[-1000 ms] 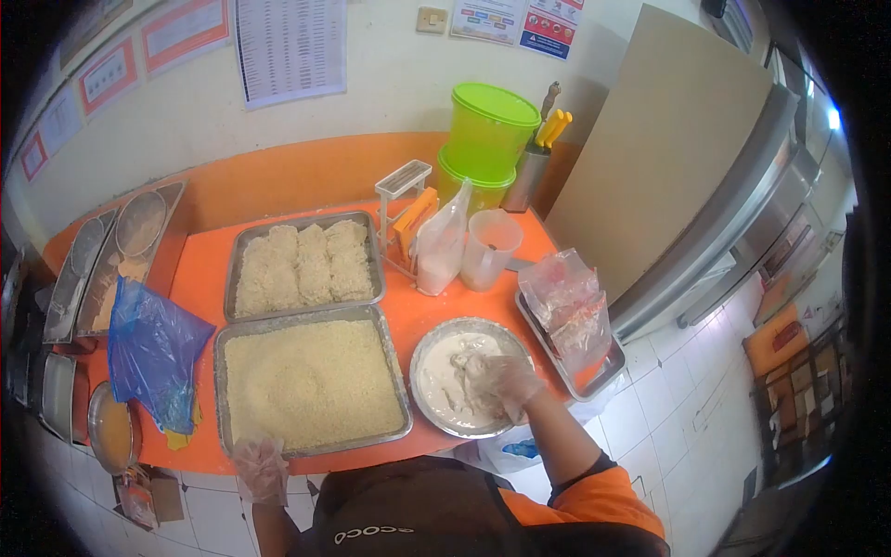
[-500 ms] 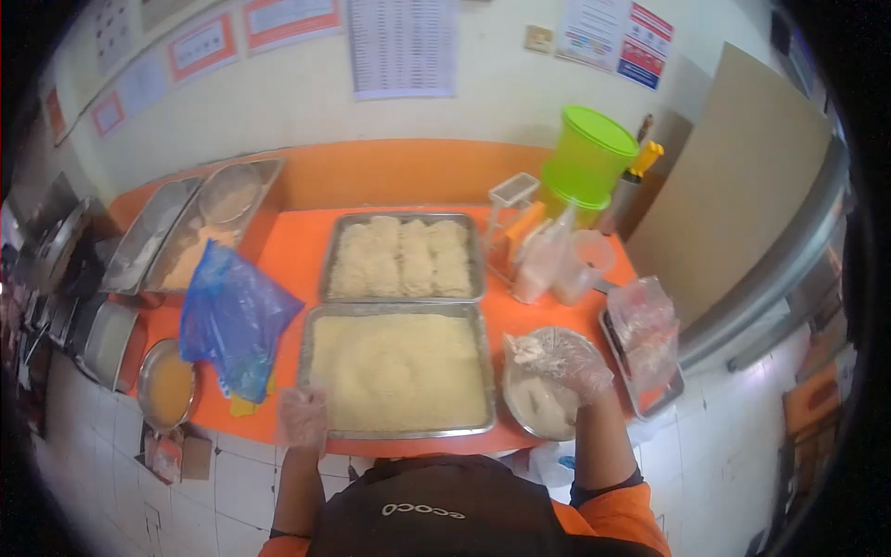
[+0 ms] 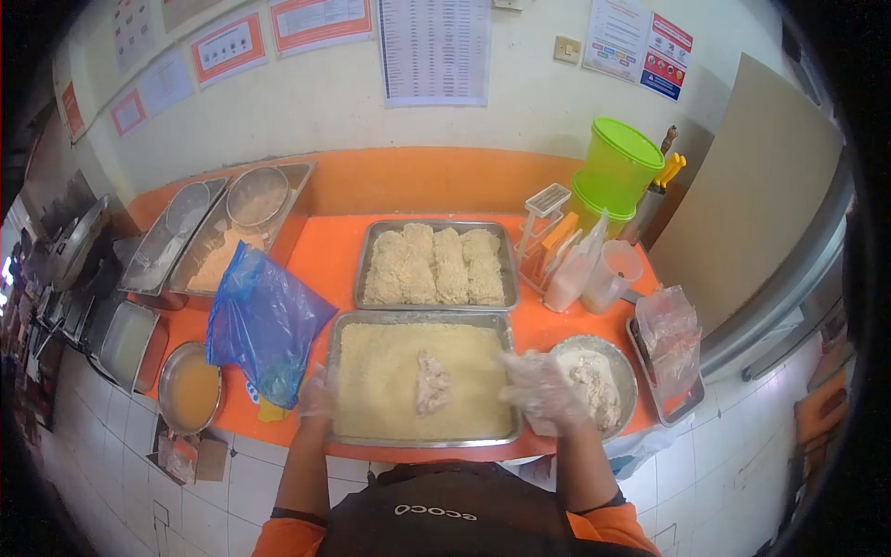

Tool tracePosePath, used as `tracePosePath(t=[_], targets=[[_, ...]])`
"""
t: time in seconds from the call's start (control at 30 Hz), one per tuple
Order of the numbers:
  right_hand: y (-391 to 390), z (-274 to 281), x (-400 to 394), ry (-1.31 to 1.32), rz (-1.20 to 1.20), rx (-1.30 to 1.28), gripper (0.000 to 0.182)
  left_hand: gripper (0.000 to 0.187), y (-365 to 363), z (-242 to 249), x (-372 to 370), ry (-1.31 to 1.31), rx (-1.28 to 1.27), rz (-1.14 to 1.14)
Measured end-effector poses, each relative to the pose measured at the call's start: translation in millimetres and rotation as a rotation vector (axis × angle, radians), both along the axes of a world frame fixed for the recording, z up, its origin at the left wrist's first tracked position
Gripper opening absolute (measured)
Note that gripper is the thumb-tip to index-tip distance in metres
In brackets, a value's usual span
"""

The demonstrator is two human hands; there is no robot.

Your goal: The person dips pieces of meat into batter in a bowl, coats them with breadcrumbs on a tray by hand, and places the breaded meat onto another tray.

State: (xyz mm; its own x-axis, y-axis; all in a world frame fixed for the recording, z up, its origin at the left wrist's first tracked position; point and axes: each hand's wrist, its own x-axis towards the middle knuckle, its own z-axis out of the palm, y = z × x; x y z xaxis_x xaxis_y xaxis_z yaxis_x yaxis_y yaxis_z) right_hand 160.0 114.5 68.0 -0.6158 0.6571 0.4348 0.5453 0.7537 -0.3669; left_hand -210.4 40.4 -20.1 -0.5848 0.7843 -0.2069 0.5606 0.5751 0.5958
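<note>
Orange covers the table [image 3: 320, 255] in front of you, with posters on the pale wall along the top of the frame. Your gloved right hand [image 3: 538, 388] hovers at the right rim of the near crumb tray [image 3: 357, 390], fingers loosely spread and holding nothing that you can make out. Your gloved left hand [image 3: 316, 397] rests on the tray's left rim, lightly curled against the edge.

Between them, a battered piece [image 3: 432, 381] lies on the crumbs at the centre of the frame, its long axis running from near you towards the wall. It sits left of your right hand and right of your left, a little closer to the right one.

Just right of that hand stands the round batter bowl [image 3: 624, 357]. Behind the near tray, the far tray [image 3: 508, 269] carries coated pieces in rows. A blue bag [image 3: 264, 320] lies at centre left.
</note>
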Motion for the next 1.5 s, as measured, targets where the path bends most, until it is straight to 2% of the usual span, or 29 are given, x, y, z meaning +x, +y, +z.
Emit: tracePosePath(t=[0.03,0.1,0.13,0.17,0.23,0.3,0.4,0.43,0.5,0.6,0.7,0.77,0.8,0.83,0.9,0.93,1.0,1.1,1.17,1.27,1.3,1.37,1.4,1.47,1.5], targets=[[-8,19,6,-0.009,-0.066,-0.163,0.048,0.055,-2,14,1,-0.063,-0.038,0.031],[-21,44,13,-0.019,-0.198,-0.489,0.052,0.056,4,-53,-22,0.047,-0.062,0.017],[-22,41,15,0.156,-0.177,-0.605,0.051,0.056,7,-76,-30,0.099,-0.068,0.015],[-26,36,18,0.331,-0.151,-0.718,0.050,0.057,5,-71,-26,0.100,-0.038,0.005],[-29,30,23,0.432,-0.168,-0.776,0.049,0.059,-2,-52,-10,0.106,0.015,-0.022],[-29,27,30,0.279,-0.250,-0.654,0.051,0.060,-3,-42,-6,0.077,0.013,-0.031],[-27,14,46,0.238,-0.196,-0.534,0.053,0.062,-9,8,21,-0.055,0.053,-0.078],[-28,9,52,0.302,-0.181,-0.545,0.053,0.064,-9,21,33,-0.111,0.069,-0.099],[-33,2,60,0.454,-0.166,-0.636,0.055,0.074,-13,12,52,0.451,0.223,-0.490],[-40,10,63,0.695,-0.166,-0.891,0.057,0.080,-16,8,82,0.626,0.117,-0.725],[-41,2,70,0.790,-0.116,-0.914,0.058,0.075,11,-28,85,0.315,0.042,-0.572],[-41,-17,76,0.936,-0.060,-0.904,0.056,0.076,28,-39,87,-0.073,0.153,-0.514],[-41,-18,78,0.909,-0.070,-0.891,0.055,0.076,34,-36,90,-0.268,0.206,-0.479],[-42,-16,79,0.882,-0.081,-0.878,0.054,0.075,41,-33,94,-0.189,0.268,-0.560],[-41,-8,82,0.669,-0.168,-0.827,0.054,0.072,60,-21,101,-0.028,0.393,-0.718],[-41,-6,82,0.605,-0.204,-0.802,0.055,0.073,66,-3,103,0.142,0.278,-0.792],[-38,-13,85,0.651,-0.241,-0.772,0.058,0.074,68,29,106,0.484,0.040,-0.922],[-38,-25,92,0.700,-0.273,-0.750,0.060,0.068,47,19,91,0.534,0.117,-1.028],[-40,-29,97,0.676,-0.277,-0.722,0.060,0.071,43,-37,67,0.198,0.101,-0.988],[-41,-34,96,0.747,-0.267,-0.710,0.059,0.072,36,-59,63,-0.356,0.172,-0.876],[-40,-36,95,0.822,-0.257,-0.776,0.060,0.072,32,-58,65,-0.548,0.210,-0.822],[-37,-41,95,1.002,-0.233,-0.965,0.061,0.072,46,-16,81,-0.312,0.089,-0.904],[-36,-37,93,1.093,-0.197,-1.042,0.062,0.073,53,-10,93,-0.116,0.090,-0.924],[-38,-22,83,1.266,-0.113,-1.147,0.063,0.076,70,-13,117,0.358,0.138,-0.915],[-39,-19,81,1.270,-0.106,-1.142,0.063,0.079,75,-18,130,0.635,0.190,-0.883]])
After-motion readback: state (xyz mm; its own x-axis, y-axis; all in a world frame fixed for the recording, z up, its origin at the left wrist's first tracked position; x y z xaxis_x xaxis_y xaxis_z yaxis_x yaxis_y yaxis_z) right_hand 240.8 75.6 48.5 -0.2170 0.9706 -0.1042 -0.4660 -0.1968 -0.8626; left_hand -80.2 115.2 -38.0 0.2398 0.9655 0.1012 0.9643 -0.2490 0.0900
